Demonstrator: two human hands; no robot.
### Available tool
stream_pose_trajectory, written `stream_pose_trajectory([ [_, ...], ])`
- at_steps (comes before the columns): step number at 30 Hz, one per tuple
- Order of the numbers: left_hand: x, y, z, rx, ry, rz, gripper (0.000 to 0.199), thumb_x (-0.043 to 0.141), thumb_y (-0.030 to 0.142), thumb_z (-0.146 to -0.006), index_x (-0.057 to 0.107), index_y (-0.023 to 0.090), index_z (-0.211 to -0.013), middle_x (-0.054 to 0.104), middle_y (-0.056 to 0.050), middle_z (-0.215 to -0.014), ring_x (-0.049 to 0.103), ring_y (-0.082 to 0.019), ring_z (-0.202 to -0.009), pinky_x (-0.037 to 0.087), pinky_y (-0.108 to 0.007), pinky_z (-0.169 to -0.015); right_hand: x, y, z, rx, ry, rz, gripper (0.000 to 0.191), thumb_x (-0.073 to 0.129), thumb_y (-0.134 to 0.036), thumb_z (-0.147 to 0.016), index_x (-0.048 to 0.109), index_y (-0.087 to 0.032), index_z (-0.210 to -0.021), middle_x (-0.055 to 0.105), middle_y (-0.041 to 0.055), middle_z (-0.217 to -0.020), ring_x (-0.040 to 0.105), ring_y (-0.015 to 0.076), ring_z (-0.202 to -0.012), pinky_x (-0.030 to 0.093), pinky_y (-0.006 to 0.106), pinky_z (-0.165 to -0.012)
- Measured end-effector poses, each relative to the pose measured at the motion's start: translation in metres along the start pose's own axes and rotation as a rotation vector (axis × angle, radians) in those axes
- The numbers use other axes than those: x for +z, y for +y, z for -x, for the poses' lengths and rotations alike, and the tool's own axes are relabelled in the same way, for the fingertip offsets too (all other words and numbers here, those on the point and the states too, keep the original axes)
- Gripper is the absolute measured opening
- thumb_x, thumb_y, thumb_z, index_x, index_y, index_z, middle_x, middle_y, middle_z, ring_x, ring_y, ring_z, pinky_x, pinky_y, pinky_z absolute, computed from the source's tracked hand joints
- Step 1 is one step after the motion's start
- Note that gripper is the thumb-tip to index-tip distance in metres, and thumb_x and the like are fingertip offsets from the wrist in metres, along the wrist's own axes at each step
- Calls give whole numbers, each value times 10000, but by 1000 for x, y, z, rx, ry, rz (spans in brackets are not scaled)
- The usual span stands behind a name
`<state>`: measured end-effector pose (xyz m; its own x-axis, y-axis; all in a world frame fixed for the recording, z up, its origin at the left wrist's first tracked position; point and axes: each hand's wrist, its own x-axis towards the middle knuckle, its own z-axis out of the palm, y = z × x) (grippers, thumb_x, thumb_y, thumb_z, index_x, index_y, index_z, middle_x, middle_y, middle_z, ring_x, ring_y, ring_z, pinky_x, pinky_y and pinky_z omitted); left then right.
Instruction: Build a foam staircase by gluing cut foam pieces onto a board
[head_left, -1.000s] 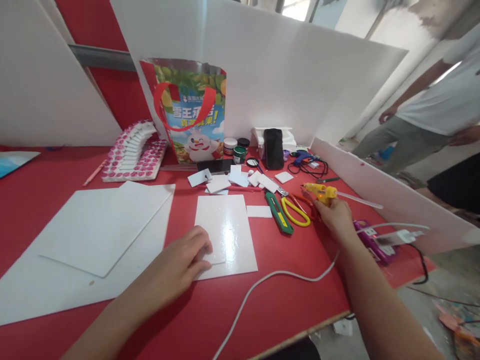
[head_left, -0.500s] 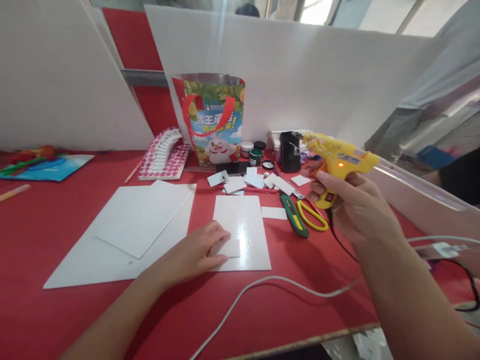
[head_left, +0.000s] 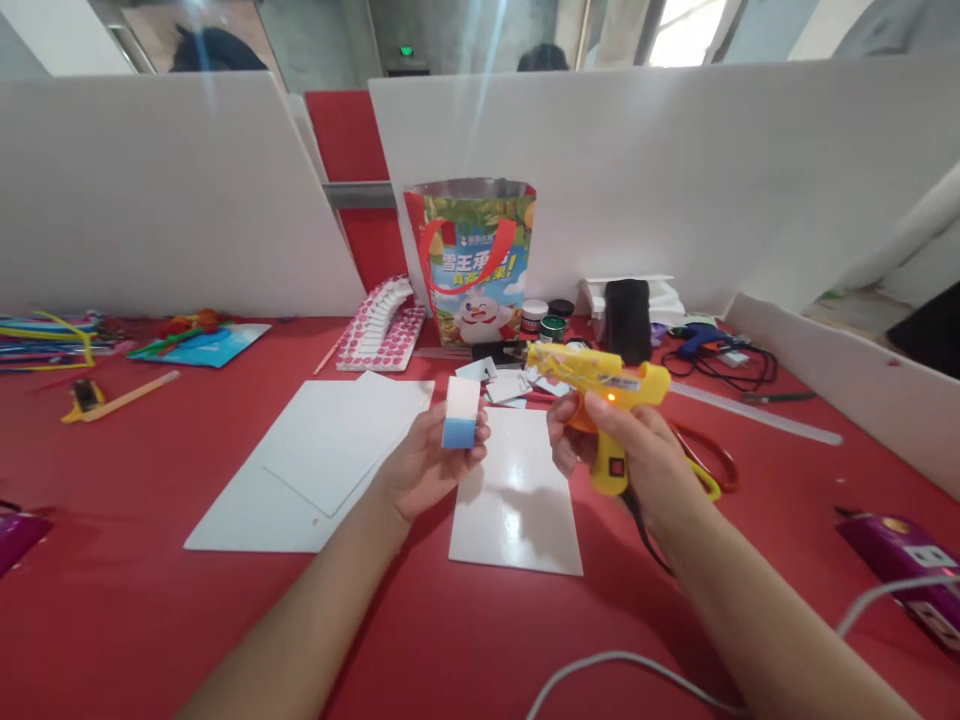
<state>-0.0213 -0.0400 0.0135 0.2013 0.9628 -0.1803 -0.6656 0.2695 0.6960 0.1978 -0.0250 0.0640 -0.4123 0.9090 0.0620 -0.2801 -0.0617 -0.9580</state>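
My left hand (head_left: 431, 460) is closed on a small rectangular piece of board (head_left: 462, 412), white above and blue below, held up over the table. A yellow hot glue gun (head_left: 577, 366) with a lit orange light is gripped in my right hand (head_left: 626, 435). Its nozzle points left, to the right of the small piece and apart from it. Below both hands lies a glossy white board (head_left: 517, 530). To the left, a smaller white sheet (head_left: 322, 450) rests on a larger white board (head_left: 232, 525).
At the back stand a printed paper bag (head_left: 480, 260), paint jars (head_left: 553, 328) and a dark phone-like object (head_left: 628, 320). Small white pieces (head_left: 510, 384) lie before the bag. A purple power strip (head_left: 900, 565) and white cable (head_left: 622, 656) are at the right and front.
My left hand has lifted from the white board with the small piece and tilted it up. The glue gun has come lower and left, nearer that hand. The camera view has shifted.
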Motion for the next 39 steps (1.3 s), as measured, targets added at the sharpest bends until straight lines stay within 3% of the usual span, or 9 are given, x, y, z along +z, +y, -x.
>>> stream_pose_trajectory([
  [5, -11, -13, -5, -51, 9, 58, 296, 777, 355, -821, 712, 121, -990, 686, -69, -933, 645, -140, -818, 545, -225, -718, -8, 17, 4, 104, -75, 88, 333, 676, -469, -890, 687, -145, -814, 652, 38, -719, 580, 133, -532, 469, 278, -541],
  [10, -19, -19, -4, -58, 33, 34, 268, 807, 353, -819, 710, 113, -889, 729, -117, -1003, 688, -188, -893, 562, -270, -774, -12, 23, 7, 147, -99, 120, 348, 670, -490, -897, 672, -155, -806, 657, 33, -705, 579, 133, -522, 459, 271, -522],
  [17, -14, -19, 1, -42, 15, -3, 322, 881, 390, -729, 732, 129, -844, 760, -85, -961, 715, -170, -846, 566, -247, -751, -11, 23, 10, 153, -81, 223, 379, 670, -506, -894, 667, -153, -754, 656, 33, -676, 579, 127, -522, 465, 266, -538],
  [25, -13, -18, 3, -52, -46, -136, 293, 812, 402, -811, 767, 139, -931, 763, -97, -982, 713, -191, -898, 558, -286, -824, -8, 22, 10, 134, -53, 224, 374, 662, -490, -893, 651, -158, -719, 627, 21, -610, 575, 130, -493, 484, 263, -515],
  [39, -14, -20, 2, -70, -37, -76, 284, 813, 371, -804, 782, 119, -933, 762, -122, -1019, 707, -195, -884, 559, -270, -768, -9, 20, 7, 158, -4, 112, 339, 663, -441, -898, 660, -152, -722, 629, 14, -623, 580, 116, -465, 425, 240, -461],
])
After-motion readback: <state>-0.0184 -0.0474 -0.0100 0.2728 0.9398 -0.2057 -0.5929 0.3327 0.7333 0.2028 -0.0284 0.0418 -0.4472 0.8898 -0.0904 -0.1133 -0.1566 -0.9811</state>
